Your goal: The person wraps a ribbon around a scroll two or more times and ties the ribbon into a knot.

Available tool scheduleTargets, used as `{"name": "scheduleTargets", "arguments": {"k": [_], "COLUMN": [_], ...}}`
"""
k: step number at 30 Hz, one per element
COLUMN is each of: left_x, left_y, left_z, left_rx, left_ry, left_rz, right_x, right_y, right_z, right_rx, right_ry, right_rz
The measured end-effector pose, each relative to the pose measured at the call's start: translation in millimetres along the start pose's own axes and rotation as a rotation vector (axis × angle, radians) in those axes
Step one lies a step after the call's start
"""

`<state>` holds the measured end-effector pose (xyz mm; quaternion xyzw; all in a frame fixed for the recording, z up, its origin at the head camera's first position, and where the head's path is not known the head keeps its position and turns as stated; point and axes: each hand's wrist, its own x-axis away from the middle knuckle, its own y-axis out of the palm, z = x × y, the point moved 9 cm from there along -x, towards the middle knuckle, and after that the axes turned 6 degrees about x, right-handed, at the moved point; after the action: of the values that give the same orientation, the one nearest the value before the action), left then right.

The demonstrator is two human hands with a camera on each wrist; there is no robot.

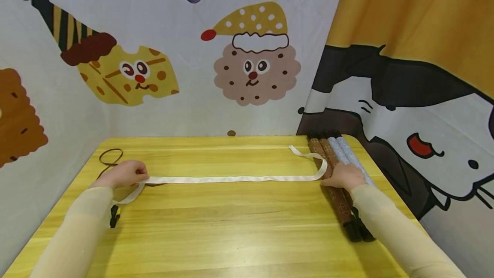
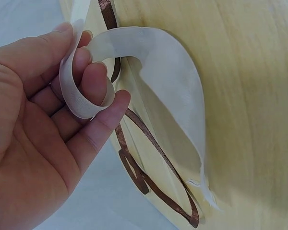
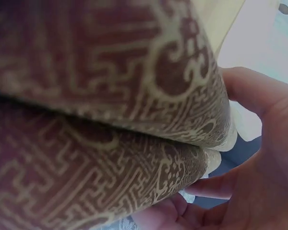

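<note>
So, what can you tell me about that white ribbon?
The white ribbon is a flat, narrow strip, apparently soft fabric, stretched nearly straight across the table. The left hand pinches it, leaving a loop and a frayed loose end. Near the right hand it curls back; whether that hand touches it is unclear.

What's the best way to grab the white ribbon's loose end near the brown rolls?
Probably pinch the white ribbon by its loose tip, coming from the left: that narrow end points left, clear of the brown rolls, while its bend sits close to the right hand.
</note>
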<state>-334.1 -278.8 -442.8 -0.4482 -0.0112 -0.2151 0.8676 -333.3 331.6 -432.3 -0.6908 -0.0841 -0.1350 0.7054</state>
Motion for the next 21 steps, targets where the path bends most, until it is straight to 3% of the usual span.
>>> {"name": "scheduleTargets", "arguments": {"k": [9, 21], "left_x": [0.1, 1.1], "left_y": [0.6, 0.5], "left_z": [-0.6, -3.8], "left_rx": [0.006, -0.019], "left_ry": [0.003, 0.016], "left_rz": [-0.004, 0.016], "right_x": [1.9, 1.6], "right_y": [8.3, 22.9], "right_z": [-12.2, -7.1], "right_rx": [-0.033, -0.117], "right_ry": [-0.036, 0.033], "right_rz": [-0.083, -0.155]}}
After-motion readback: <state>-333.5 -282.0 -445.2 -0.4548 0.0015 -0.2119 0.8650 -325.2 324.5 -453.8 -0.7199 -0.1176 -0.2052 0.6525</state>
